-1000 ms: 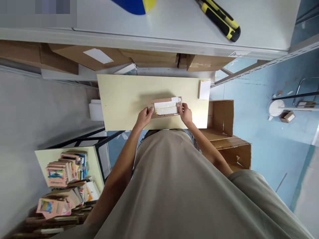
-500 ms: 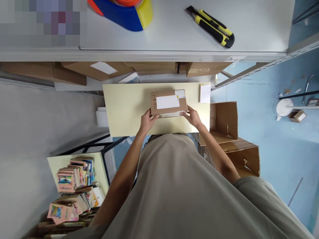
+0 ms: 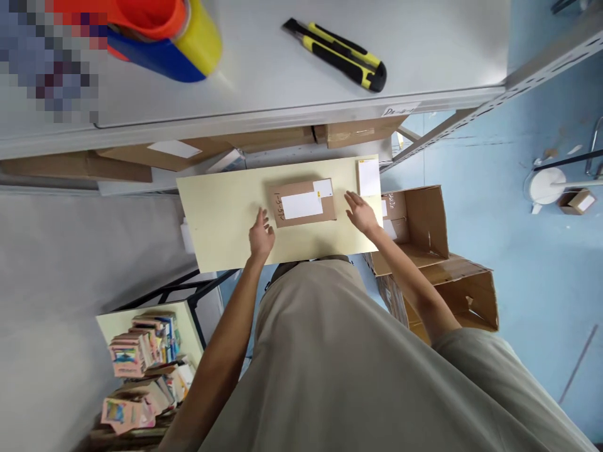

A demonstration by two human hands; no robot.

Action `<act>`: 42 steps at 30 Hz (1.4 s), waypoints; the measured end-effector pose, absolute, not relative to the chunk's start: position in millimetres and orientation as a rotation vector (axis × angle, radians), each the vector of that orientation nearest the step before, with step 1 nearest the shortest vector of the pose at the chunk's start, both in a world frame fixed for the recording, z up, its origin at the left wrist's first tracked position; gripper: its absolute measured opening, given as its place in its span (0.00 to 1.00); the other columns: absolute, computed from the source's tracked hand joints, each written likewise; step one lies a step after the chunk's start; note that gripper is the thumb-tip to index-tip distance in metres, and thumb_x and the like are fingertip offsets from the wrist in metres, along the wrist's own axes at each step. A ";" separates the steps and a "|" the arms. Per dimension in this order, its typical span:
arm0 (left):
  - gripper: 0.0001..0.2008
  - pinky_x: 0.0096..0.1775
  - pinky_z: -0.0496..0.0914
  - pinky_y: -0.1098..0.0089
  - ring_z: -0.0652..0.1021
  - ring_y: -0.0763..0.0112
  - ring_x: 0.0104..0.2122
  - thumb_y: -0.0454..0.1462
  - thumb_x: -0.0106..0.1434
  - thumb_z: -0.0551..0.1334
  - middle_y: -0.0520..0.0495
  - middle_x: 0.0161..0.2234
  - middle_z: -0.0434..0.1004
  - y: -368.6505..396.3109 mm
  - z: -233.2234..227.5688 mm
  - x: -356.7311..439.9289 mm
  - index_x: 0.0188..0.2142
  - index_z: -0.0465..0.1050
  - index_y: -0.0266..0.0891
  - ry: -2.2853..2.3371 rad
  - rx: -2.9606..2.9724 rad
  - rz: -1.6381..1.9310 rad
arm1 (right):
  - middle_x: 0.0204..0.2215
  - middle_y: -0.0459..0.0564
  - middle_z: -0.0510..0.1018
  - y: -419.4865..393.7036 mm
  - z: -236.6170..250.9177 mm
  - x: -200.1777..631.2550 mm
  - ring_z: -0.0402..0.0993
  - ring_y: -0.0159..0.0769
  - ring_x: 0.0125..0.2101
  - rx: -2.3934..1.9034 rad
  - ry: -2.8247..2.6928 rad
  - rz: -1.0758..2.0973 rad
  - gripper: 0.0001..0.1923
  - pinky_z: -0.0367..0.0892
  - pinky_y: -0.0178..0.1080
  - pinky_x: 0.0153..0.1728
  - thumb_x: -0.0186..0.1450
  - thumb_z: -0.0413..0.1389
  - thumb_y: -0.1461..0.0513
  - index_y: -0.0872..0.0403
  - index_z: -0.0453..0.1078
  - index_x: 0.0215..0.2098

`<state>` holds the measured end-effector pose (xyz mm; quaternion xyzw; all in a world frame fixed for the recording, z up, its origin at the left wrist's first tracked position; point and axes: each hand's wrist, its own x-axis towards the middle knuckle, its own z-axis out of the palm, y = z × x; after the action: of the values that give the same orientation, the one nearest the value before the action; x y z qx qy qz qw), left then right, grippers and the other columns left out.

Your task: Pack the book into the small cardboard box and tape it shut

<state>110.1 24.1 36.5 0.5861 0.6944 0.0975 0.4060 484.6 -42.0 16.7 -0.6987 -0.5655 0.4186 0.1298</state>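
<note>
Where the pale yellow tabletop (image 3: 221, 207) runs toward its far edge, a flat brown cardboard parcel (image 3: 304, 203) lies, white label (image 3: 302, 205) uppermost, handwriting at its left end. Left hand (image 3: 261, 237): open, fingers spread, empty, just beside the parcel's near-left corner, not touching. Right hand (image 3: 361, 213): open, palm down, empty, near the parcel's right end. White pad (image 3: 369, 177): far-right corner of the tabletop. Grey shelf (image 3: 424, 50) above: yellow-black utility knife (image 3: 336, 53), tape dispenser (image 3: 155, 34). Open cardboard boxes (image 3: 419, 220): on the floor beyond the right edge.
</note>
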 end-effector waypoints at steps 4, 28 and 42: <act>0.40 0.70 0.76 0.48 0.79 0.47 0.72 0.37 0.72 0.61 0.30 0.77 0.72 35.0 59.8 111.9 0.83 0.62 0.42 1.834 1.580 0.409 | 0.84 0.68 0.59 2.8 0.0 547.5 0.52 0.60 0.85 -2.078 -1.763 1.062 0.38 0.52 0.69 0.85 0.76 0.62 0.63 0.63 0.64 0.82; 0.33 0.80 0.65 0.49 0.73 0.51 0.77 0.34 0.80 0.55 0.36 0.78 0.72 43.2 65.5 315.5 0.81 0.62 0.39 1.088 1.971 0.237 | 0.64 0.67 0.83 20.7 45.6 598.3 0.76 0.63 0.63 -1.953 -2.173 0.764 0.25 0.66 0.63 0.67 0.86 0.42 0.63 0.58 0.82 0.59; 0.44 0.65 0.76 0.52 0.82 0.41 0.66 0.26 0.68 0.59 0.17 0.65 0.80 23.1 -19.6 380.2 0.83 0.54 0.22 0.862 2.108 -0.323 | 0.54 0.68 0.87 -100.9 64.1 571.8 0.79 0.58 0.58 -2.036 -2.316 0.910 0.23 0.71 0.57 0.65 0.80 0.48 0.71 0.56 0.87 0.47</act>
<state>380.2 23.1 -19.6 0.8365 0.3419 -0.1283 0.4085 571.8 -100.9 64.1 -0.6328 -0.7198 0.2829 -0.0370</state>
